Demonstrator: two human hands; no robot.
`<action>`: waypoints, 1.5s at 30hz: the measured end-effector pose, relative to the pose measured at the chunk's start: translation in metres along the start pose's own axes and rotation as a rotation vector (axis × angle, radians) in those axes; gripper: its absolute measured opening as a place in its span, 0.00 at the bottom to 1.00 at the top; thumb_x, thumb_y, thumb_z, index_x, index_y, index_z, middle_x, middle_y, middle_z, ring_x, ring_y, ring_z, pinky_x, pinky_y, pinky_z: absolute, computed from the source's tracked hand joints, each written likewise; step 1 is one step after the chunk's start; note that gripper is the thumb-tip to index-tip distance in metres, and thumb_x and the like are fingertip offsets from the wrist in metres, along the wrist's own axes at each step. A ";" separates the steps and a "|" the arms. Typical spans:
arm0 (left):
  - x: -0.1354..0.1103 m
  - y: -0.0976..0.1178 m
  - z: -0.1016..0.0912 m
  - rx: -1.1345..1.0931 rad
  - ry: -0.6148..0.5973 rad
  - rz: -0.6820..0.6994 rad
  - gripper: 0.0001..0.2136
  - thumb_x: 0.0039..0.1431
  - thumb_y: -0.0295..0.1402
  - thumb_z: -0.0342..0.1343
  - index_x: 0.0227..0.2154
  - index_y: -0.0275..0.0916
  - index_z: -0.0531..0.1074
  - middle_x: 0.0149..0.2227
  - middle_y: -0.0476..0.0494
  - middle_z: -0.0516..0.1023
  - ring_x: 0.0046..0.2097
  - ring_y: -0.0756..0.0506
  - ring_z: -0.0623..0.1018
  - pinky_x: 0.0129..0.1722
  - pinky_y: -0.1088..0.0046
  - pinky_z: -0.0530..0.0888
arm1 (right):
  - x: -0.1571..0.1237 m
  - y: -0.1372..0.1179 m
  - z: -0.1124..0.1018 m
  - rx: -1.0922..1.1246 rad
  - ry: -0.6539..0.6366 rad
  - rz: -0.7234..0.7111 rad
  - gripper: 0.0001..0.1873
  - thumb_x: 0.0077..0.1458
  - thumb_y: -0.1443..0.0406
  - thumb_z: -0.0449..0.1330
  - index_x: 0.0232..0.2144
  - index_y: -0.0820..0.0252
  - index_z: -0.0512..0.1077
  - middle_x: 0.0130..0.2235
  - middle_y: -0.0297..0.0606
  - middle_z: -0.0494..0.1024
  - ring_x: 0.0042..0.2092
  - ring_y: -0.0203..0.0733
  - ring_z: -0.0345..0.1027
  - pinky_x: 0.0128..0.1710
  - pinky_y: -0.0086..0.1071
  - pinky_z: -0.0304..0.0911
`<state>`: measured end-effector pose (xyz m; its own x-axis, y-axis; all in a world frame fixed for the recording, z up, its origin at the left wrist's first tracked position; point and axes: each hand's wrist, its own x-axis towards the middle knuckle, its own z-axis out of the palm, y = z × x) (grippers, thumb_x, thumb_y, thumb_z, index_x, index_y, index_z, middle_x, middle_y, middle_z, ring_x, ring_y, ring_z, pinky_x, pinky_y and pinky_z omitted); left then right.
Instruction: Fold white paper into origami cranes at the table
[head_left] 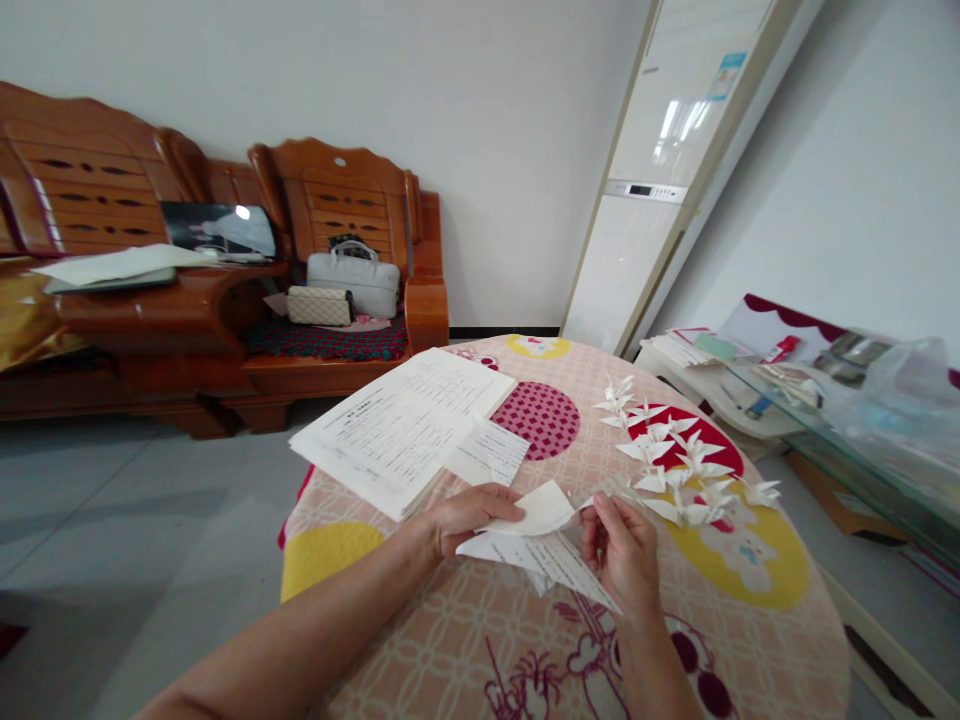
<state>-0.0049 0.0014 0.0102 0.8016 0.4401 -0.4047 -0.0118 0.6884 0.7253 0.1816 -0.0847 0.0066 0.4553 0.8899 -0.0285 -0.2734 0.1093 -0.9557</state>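
My left hand (472, 518) holds a small folded piece of paper (541, 508) over the table, thumb on top. At its right end, my right hand (624, 545) pinches a thin edge of paper between thumb and finger; whether this edge belongs to the same piece I cannot tell. Just beneath the hands is a printed paper piece (536, 556) with a slanted edge. A thick stack of printed sheets (405, 425) lies beyond my left hand, and a smaller printed piece (491, 452) overlaps its corner. Several folded white paper cranes (694, 458) stand to the right.
A patterned cloth (420, 620) covers the round table. On the right is a glass-topped stand (810, 425) with plastic bags and papers. Behind stand a wooden armchair (349, 190) holding bags (364, 285) and a tall white air conditioner (637, 225).
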 end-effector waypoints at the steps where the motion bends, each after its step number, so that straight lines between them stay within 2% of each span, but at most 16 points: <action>1: 0.000 0.000 0.000 0.006 0.008 0.001 0.11 0.43 0.31 0.65 0.31 0.30 0.79 0.26 0.39 0.81 0.22 0.50 0.75 0.21 0.79 0.69 | 0.000 0.000 0.000 0.009 0.003 0.001 0.19 0.50 0.52 0.63 0.21 0.63 0.70 0.14 0.28 0.66 0.13 0.28 0.55 0.11 0.21 0.45; 4: 0.001 0.001 0.003 0.010 0.054 0.064 0.12 0.44 0.33 0.66 0.31 0.29 0.79 0.25 0.40 0.80 0.23 0.49 0.75 0.23 0.78 0.70 | 0.000 0.000 -0.001 0.036 0.045 -0.014 0.18 0.51 0.53 0.63 0.23 0.63 0.71 0.15 0.29 0.68 0.15 0.29 0.57 0.12 0.22 0.49; 8: 0.001 0.005 0.005 -0.020 0.111 0.298 0.16 0.46 0.37 0.67 0.35 0.28 0.78 0.30 0.37 0.81 0.29 0.47 0.78 0.31 0.75 0.73 | 0.000 -0.001 -0.001 0.023 0.096 0.025 0.19 0.50 0.51 0.63 0.24 0.63 0.72 0.18 0.30 0.69 0.16 0.30 0.60 0.12 0.22 0.50; 11: 0.000 0.008 0.004 0.002 0.142 0.407 0.18 0.49 0.38 0.65 0.39 0.29 0.77 0.32 0.37 0.81 0.29 0.47 0.78 0.30 0.75 0.71 | 0.002 0.000 -0.002 -0.024 0.144 -0.011 0.19 0.45 0.53 0.67 0.24 0.64 0.71 0.22 0.34 0.74 0.18 0.31 0.63 0.11 0.22 0.52; 15: -0.001 0.007 0.004 0.012 0.229 0.473 0.19 0.50 0.40 0.64 0.41 0.31 0.76 0.32 0.41 0.80 0.28 0.49 0.75 0.28 0.77 0.68 | 0.004 0.002 -0.002 -0.002 0.223 -0.042 0.19 0.40 0.54 0.70 0.28 0.64 0.72 0.28 0.37 0.78 0.22 0.34 0.68 0.13 0.23 0.57; 17: 0.000 0.005 0.008 0.016 0.269 0.501 0.19 0.51 0.41 0.63 0.42 0.33 0.75 0.31 0.43 0.79 0.28 0.50 0.74 0.27 0.78 0.67 | 0.004 0.004 0.000 0.000 0.171 0.011 0.20 0.41 0.54 0.70 0.29 0.64 0.73 0.28 0.38 0.78 0.22 0.35 0.68 0.12 0.23 0.57; 20: 0.001 0.001 0.014 0.053 0.281 0.524 0.19 0.51 0.43 0.62 0.42 0.34 0.75 0.29 0.45 0.79 0.28 0.49 0.74 0.28 0.78 0.68 | 0.000 0.005 0.006 -0.058 -0.043 0.114 0.21 0.42 0.52 0.69 0.26 0.66 0.74 0.22 0.37 0.76 0.18 0.33 0.64 0.11 0.23 0.54; 22: 0.002 -0.001 0.018 0.101 0.270 0.530 0.20 0.53 0.44 0.61 0.42 0.34 0.75 0.29 0.45 0.78 0.28 0.48 0.74 0.28 0.77 0.68 | -0.004 0.005 0.011 -0.083 -0.135 0.128 0.20 0.44 0.52 0.68 0.27 0.66 0.75 0.17 0.34 0.73 0.16 0.32 0.61 0.12 0.22 0.53; 28: 0.002 -0.004 0.022 0.223 0.356 0.622 0.21 0.54 0.48 0.58 0.43 0.36 0.75 0.29 0.46 0.77 0.28 0.48 0.73 0.26 0.78 0.66 | -0.009 0.003 0.019 -0.022 -0.149 0.126 0.20 0.43 0.53 0.68 0.19 0.64 0.70 0.16 0.36 0.73 0.17 0.32 0.62 0.14 0.23 0.54; 30: 0.000 -0.006 0.025 0.261 0.323 0.624 0.20 0.54 0.48 0.58 0.41 0.36 0.76 0.29 0.46 0.77 0.27 0.48 0.72 0.25 0.78 0.65 | -0.009 0.004 0.019 -0.021 -0.122 0.112 0.19 0.43 0.53 0.69 0.21 0.64 0.71 0.17 0.36 0.74 0.17 0.33 0.63 0.14 0.24 0.55; 34: -0.003 -0.009 0.032 0.325 0.180 0.569 0.20 0.54 0.47 0.58 0.39 0.34 0.77 0.30 0.43 0.78 0.28 0.47 0.73 0.26 0.77 0.66 | -0.008 0.007 0.017 0.029 0.008 0.080 0.16 0.43 0.56 0.69 0.26 0.63 0.73 0.17 0.31 0.71 0.16 0.33 0.60 0.12 0.25 0.51; 37: -0.005 -0.006 0.034 0.305 0.083 0.561 0.20 0.53 0.46 0.61 0.38 0.32 0.77 0.32 0.41 0.78 0.31 0.47 0.75 0.30 0.76 0.69 | -0.007 0.006 0.015 0.088 0.045 0.136 0.16 0.42 0.57 0.70 0.29 0.62 0.73 0.18 0.29 0.71 0.16 0.31 0.57 0.12 0.24 0.48; 41: -0.005 0.000 0.029 0.141 0.048 0.545 0.20 0.53 0.48 0.60 0.32 0.31 0.78 0.29 0.40 0.77 0.29 0.48 0.75 0.31 0.76 0.70 | -0.009 0.003 0.013 0.151 -0.087 0.224 0.17 0.41 0.58 0.70 0.32 0.61 0.74 0.21 0.31 0.74 0.16 0.31 0.56 0.12 0.23 0.46; 45: -0.004 -0.001 0.023 0.019 0.042 0.472 0.20 0.46 0.47 0.65 0.30 0.31 0.78 0.28 0.41 0.78 0.28 0.49 0.75 0.31 0.76 0.71 | -0.013 0.003 0.014 0.160 -0.192 0.281 0.17 0.42 0.58 0.70 0.33 0.60 0.74 0.20 0.29 0.72 0.15 0.29 0.53 0.10 0.22 0.43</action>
<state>0.0057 -0.0141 0.0244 0.6864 0.7255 -0.0501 -0.3579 0.3969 0.8452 0.1632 -0.0901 0.0081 0.1807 0.9602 -0.2132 -0.5005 -0.0968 -0.8603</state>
